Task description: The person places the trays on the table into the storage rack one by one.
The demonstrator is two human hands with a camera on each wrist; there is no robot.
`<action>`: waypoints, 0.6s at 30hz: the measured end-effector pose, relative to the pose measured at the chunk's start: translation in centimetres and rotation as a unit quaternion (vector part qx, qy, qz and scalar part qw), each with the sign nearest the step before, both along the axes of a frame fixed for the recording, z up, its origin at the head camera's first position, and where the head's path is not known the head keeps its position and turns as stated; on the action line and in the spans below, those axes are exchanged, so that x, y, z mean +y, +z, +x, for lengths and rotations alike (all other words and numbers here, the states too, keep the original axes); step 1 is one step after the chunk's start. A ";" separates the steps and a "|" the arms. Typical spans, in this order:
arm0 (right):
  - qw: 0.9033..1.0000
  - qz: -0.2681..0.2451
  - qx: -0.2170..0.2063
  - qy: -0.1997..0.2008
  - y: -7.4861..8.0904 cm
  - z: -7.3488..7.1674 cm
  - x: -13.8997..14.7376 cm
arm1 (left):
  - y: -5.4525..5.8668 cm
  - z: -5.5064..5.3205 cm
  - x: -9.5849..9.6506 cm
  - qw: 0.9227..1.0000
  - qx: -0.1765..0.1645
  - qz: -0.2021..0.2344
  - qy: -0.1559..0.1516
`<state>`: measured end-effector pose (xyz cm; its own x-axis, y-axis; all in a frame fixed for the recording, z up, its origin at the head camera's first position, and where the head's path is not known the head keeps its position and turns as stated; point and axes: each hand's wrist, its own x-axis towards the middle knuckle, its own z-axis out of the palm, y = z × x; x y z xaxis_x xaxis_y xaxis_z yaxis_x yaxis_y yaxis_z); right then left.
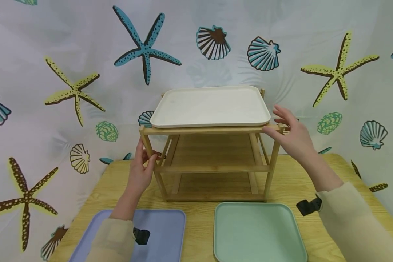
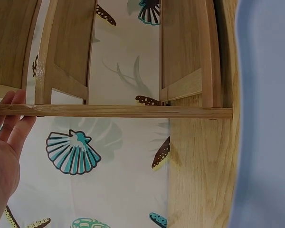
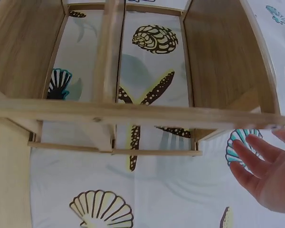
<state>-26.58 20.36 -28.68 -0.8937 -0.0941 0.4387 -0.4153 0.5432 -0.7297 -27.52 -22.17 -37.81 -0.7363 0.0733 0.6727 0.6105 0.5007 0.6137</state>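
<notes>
The left grip [image 1: 142, 170] is pinching the front left post [image 1: 160, 183] of a wooden rack [image 1: 213, 169] between thumb and fingers. The right grip [image 1: 297, 137] is hanging released by the rack's upper right front corner, its fingers spreading loosely and its thumb lying at the top rail [image 1: 209, 130]. The rack is standing on the worktop [image 1: 199, 233] and carrying a white tray [image 1: 211, 107] across its top. In front, a blue tray [image 1: 163, 233] is lying left and a green tray [image 1: 258, 233] right. A shell-patterned curtain [image 1: 95, 29] is hanging behind.
</notes>
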 end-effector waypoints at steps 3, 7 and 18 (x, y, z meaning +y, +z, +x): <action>0.999 -0.014 0.026 -0.013 -1.7 1.5 1.4 | -0.9 -0.6 -0.3 1.000 -0.009 0.002 0.002; 0.999 -0.008 0.042 -0.021 -4.4 3.7 3.2 | -1.1 -0.7 -0.3 1.000 -0.009 0.004 0.005; 0.993 0.087 -0.078 -0.015 -12.7 10.3 6.8 | 0.2 0.1 0.3 1.000 -0.011 0.003 0.007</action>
<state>-16.32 27.13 -41.41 -0.9533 -0.1281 0.2735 -0.2855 0.6773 -0.6781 -27.38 -21.83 -37.66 -0.7524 0.0592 0.6561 0.5895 0.5051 0.6304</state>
